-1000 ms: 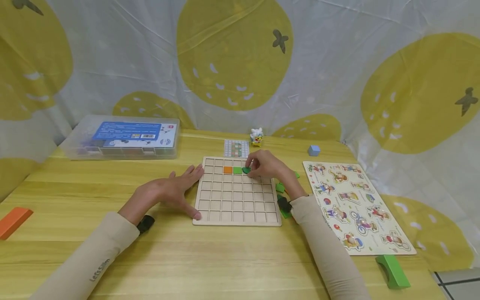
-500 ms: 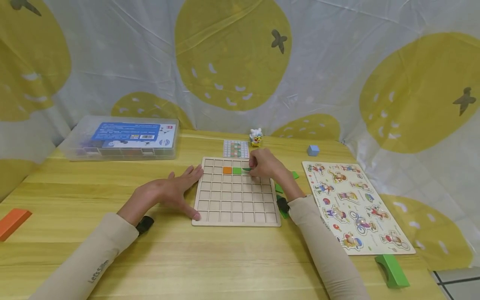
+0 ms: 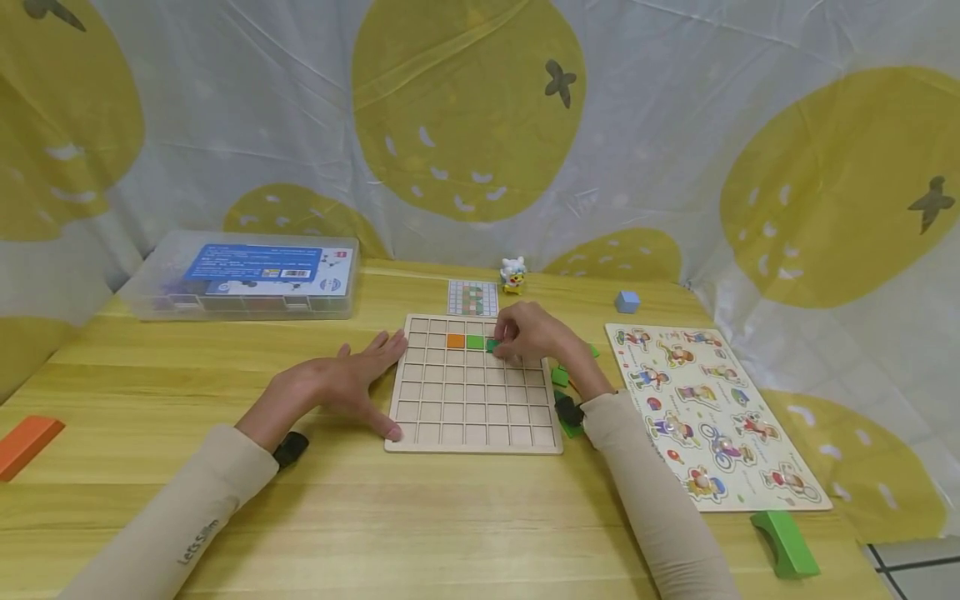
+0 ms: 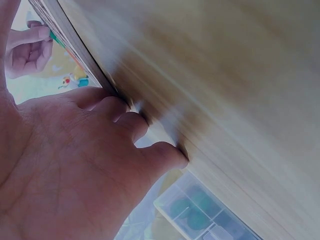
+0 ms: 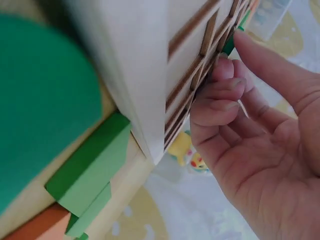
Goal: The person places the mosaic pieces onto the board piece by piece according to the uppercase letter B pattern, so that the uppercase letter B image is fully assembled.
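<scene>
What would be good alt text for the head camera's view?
A person's right hand pinches a dark green tile at a wooden grid board, in line with a light green tile and an orange tile. Their left hand rests against the board's left edge; a small printed card lies beyond.

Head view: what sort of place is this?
Likely a play or activity corner, going by the grid board, picture puzzle and toy figure. Home or classroom, can't tell.
</scene>
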`<move>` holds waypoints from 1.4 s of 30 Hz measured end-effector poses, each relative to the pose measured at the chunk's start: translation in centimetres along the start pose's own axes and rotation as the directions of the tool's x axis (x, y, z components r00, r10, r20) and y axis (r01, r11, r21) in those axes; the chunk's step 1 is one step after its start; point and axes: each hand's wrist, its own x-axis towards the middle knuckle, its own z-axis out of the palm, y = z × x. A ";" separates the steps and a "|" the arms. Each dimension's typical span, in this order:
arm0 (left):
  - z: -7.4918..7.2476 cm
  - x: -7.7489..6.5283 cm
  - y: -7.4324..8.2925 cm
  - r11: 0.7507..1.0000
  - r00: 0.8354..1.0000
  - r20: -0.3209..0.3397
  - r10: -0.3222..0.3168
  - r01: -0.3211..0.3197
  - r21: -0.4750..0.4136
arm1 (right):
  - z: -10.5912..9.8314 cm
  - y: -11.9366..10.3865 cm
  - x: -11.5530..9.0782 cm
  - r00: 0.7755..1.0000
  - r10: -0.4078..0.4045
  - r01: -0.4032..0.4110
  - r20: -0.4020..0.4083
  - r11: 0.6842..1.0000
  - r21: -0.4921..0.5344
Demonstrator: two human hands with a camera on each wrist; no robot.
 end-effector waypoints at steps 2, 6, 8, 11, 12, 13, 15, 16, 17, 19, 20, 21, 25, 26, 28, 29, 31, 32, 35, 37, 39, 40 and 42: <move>0.0 0.0 0.0 1.000 1.000 0.000 0.000 0.000 0.001 | 0.2 -0.1 0.1 0.999 0.015 -0.016 -0.030 1.000 -0.016; 0.0 0.1 0.0 1.000 1.000 0.000 -0.004 0.004 0.001 | 0.4 -0.2 0.0 0.998 0.017 -0.018 -0.065 1.000 -0.023; 0.0 0.1 0.1 1.000 1.000 0.000 -0.003 0.003 -0.002 | 0.3 -0.3 -0.1 0.998 0.010 -0.010 -0.064 1.000 -0.002; 0.0 0.0 0.1 1.000 1.000 -0.001 0.004 -0.004 -0.003 | 0.2 -0.2 -0.3 0.999 -0.014 0.017 -0.050 0.998 0.053; 0.0 0.0 0.1 1.000 1.000 -0.001 0.004 -0.004 -0.003 | 0.1 -0.1 -0.4 0.999 -0.025 0.028 -0.045 0.997 0.074; 0.0 0.0 0.2 1.000 1.000 0.000 0.004 -0.004 -0.002 | 0.1 0.0 -0.5 0.999 -0.034 0.037 -0.039 0.995 0.095; 0.0 0.0 0.2 1.000 1.000 0.000 0.009 -0.009 0.001 | -0.1 0.2 -0.7 0.998 -0.059 0.063 -0.035 0.991 0.121; 0.1 0.0 0.3 1.000 1.000 0.000 0.010 -0.010 0.001 | -0.1 0.4 -0.8 0.996 -0.076 0.080 -0.036 0.989 0.126; 0.1 0.0 0.3 1.000 1.000 0.000 0.013 -0.013 -0.001 | -0.2 0.5 -0.8 0.995 -0.090 0.094 -0.035 0.987 0.129; 0.1 0.1 0.4 1.000 1.000 0.001 0.017 -0.017 -0.003 | -0.3 0.8 -1.1 0.993 -0.110 0.114 -0.036 0.984 0.138; 0.1 0.1 0.4 1.000 1.000 0.001 0.020 -0.020 -0.004 | -0.4 0.9 -1.2 0.992 -0.121 0.125 -0.038 0.982 0.141; 0.2 0.2 0.4 1.000 1.000 0.002 0.022 -0.022 -0.005 | -0.6 1.0 -1.4 0.991 -0.128 0.133 -0.040 0.980 0.145; 0.2 0.3 0.3 1.000 1.000 0.004 0.014 -0.014 -0.002 | -1.3 1.5 -2.1 0.990 -0.131 0.137 -0.044 0.973 0.188; 0.3 0.4 0.2 1.000 1.000 0.004 0.011 -0.011 -0.001 | -1.6 1.6 -2.4 0.990 -0.130 0.136 -0.045 0.970 0.200; 0.3 0.4 0.2 1.000 1.000 0.004 0.004 -0.004 0.002 | -2.1 2.3 -3.1 0.992 -0.119 0.127 -0.051 0.968 0.215; 0.3 0.4 0.2 1.000 1.000 0.005 0.001 -0.001 0.001 | -2.4 2.7 -3.5 0.991 -0.118 0.128 -0.055 0.968 0.217; 0.3 0.5 0.2 1.000 1.000 0.005 0.002 -0.002 -0.001 | -2.9 3.9 -4.6 0.991 -0.118 0.128 -0.060 0.968 0.217; 0.2 0.5 0.2 1.000 1.000 0.005 0.004 -0.004 -0.002 | -3.1 4.6 -5.1 0.991 -0.122 0.132 -0.060 0.968 0.214; 0.1 0.4 0.1 1.000 1.000 0.006 0.004 -0.004 -0.004 | -3.5 6.8 -6.6 0.992 -0.118 0.126 -0.049 0.969 0.211; 0.1 0.4 0.1 1.000 1.000 0.006 0.003 -0.003 -0.005 | -3.7 8.1 -7.5 0.994 -0.092 0.101 -0.052 0.971 0.218; 0.2 0.3 0.0 1.000 1.000 0.007 0.003 -0.003 -0.003 | -3.8 9.1 -8.2 0.996 -0.059 0.072 -0.069 0.975 0.208; 0.2 0.3 -0.1 1.000 1.000 0.005 0.004 -0.004 -0.003 | -3.9 9.6 -8.4 0.996 -0.039 0.054 -0.078 0.976 0.210; 0.2 0.2 -0.2 1.000 1.000 0.001 0.007 -0.007 0.000 | -4.1 10.2 -8.8 0.996 0.002 0.018 -0.091 0.976 0.216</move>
